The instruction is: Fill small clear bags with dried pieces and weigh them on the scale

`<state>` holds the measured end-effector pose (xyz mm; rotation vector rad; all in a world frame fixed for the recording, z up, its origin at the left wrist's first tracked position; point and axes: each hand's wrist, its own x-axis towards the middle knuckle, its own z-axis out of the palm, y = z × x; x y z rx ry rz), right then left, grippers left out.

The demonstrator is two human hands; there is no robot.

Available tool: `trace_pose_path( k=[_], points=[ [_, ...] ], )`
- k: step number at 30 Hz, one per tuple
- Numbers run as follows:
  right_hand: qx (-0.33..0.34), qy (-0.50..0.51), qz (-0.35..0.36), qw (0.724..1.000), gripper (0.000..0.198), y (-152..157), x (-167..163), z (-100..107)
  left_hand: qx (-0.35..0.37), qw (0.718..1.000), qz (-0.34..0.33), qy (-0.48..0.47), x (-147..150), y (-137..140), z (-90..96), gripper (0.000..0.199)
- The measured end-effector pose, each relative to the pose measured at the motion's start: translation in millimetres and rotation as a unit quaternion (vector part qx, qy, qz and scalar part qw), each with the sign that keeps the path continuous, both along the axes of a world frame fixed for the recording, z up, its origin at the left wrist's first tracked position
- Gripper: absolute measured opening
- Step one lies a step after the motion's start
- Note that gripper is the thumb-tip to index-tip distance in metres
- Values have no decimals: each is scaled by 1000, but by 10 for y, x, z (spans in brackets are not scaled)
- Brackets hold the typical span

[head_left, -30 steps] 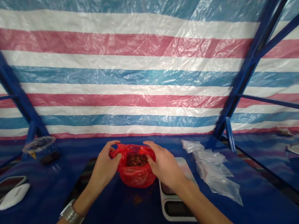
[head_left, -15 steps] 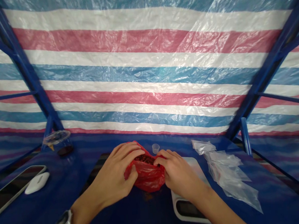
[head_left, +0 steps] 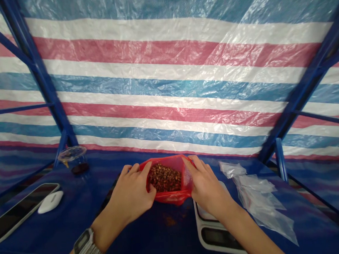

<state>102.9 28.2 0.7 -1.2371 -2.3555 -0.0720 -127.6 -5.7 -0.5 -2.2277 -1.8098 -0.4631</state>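
Note:
Between my hands a red plastic bag (head_left: 174,197) stands wide-mouthed, its rim spread apart. Inside lies a heap of small brown beans or kernels (head_left: 165,177), glossy and reddish-brown; I cannot tell their exact kind. My left hand (head_left: 134,189) grips the bag's left edge, thumb and forefinger at the rim. On the opposite edge my right hand (head_left: 204,182) holds the plastic, fingers curled over the outside. Under my right forearm sits a white digital scale (head_left: 205,229), partly covered by that hand and arm.
Right of the scale lie several clear plastic bags (head_left: 261,198). At left are a phone (head_left: 21,211), a white oval case (head_left: 50,202) and a clear lidded cup (head_left: 78,164) with dark liquid. Blue metal posts (head_left: 294,91) and a striped tarp (head_left: 166,84) stand behind the blue table (head_left: 148,240).
The bag's mouth has been pulled wider, so the brown contents show far more. My right hand has shifted right and up; the small clear cup behind the bag is now hidden.

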Motion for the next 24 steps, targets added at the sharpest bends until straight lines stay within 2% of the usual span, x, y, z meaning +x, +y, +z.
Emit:
trace_pose_path(
  k=[3,6,8,10,14,18,24],
  points=[
    [-35,-68,-17,997,73,-20,20,-16,-91,996,22,-7,76,-95,-7,64],
    [-74,-136,-21,988,63,-16,43,-83,-181,982,36,-36,99,-107,-59,56],
    [-76,-149,-19,986,57,6,63,-116,-180,981,41,-59,69,-62,-96,51],
    [-70,-148,-20,986,53,40,75,-130,-140,987,39,-63,13,13,-137,51],
    [-73,-149,-24,986,48,122,39,-165,-103,993,-15,-52,-108,172,-257,72],
    [-74,-146,-33,986,36,213,-6,-238,-136,986,-74,-67,-169,244,-359,88],
    [-108,-136,-63,983,35,353,-26,-297,-182,978,-76,-62,-193,189,-286,74]
  ],
)
